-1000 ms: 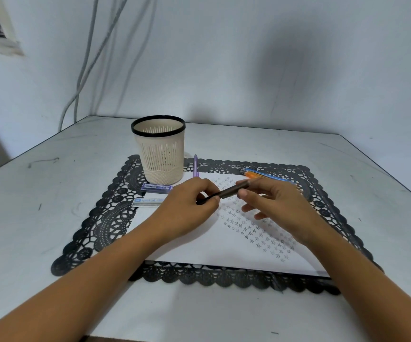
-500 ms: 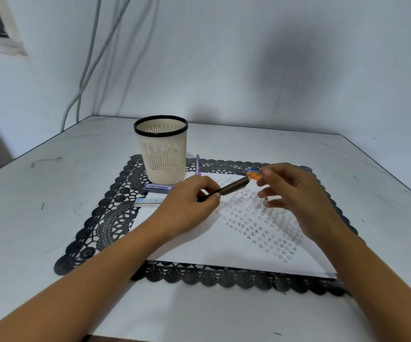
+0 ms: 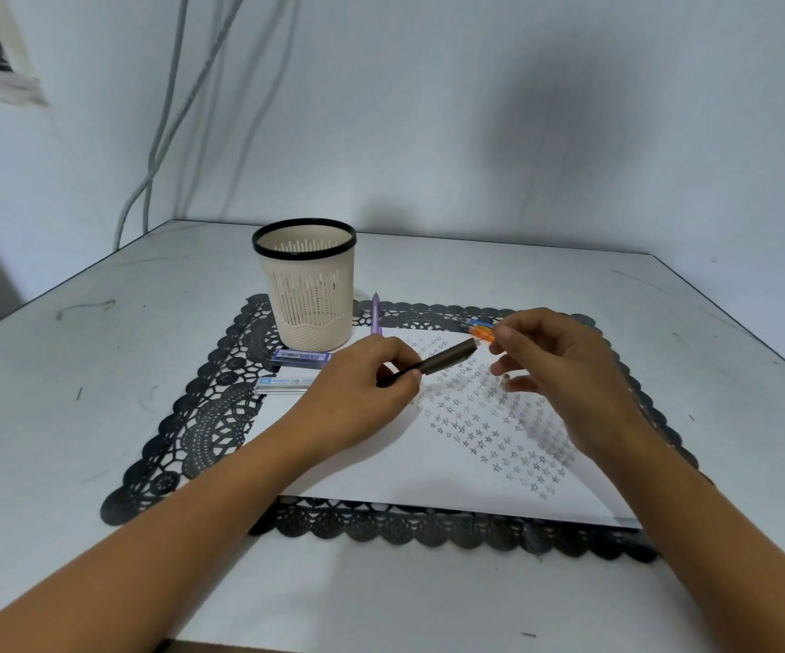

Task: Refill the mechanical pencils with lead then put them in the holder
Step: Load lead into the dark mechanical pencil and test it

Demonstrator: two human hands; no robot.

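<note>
Your left hand (image 3: 357,393) hides the lower end of the dark pencil (image 3: 447,358), so its tip cannot be made out; the grip there is closed around the barrel, thumb and fingers pinching it, and the free end angles up to the right above the paper (image 3: 381,464). Your right hand (image 3: 565,379) is just beside that free end with thumb and forefinger pressed together, but whether they pinch anything is too small to tell; a tiny pale piece shows by the curled lower fingers, unclear what it is. Behind the right hand's fingertips an orange pencil (image 3: 482,333) and a blue one (image 3: 477,321) are mostly covered. The purple pencil (image 3: 375,315) lies on the black lace mat (image 3: 211,417), its near end hidden by your left hand. The beige holder (image 3: 308,294) stands upright at the mat's back left; through the slots and over the rim you see nothing inside it. Two lead cases (image 3: 296,369) lie flat just in front of the holder, labels too blurred to read. Everything sits on the white table (image 3: 75,369).
</note>
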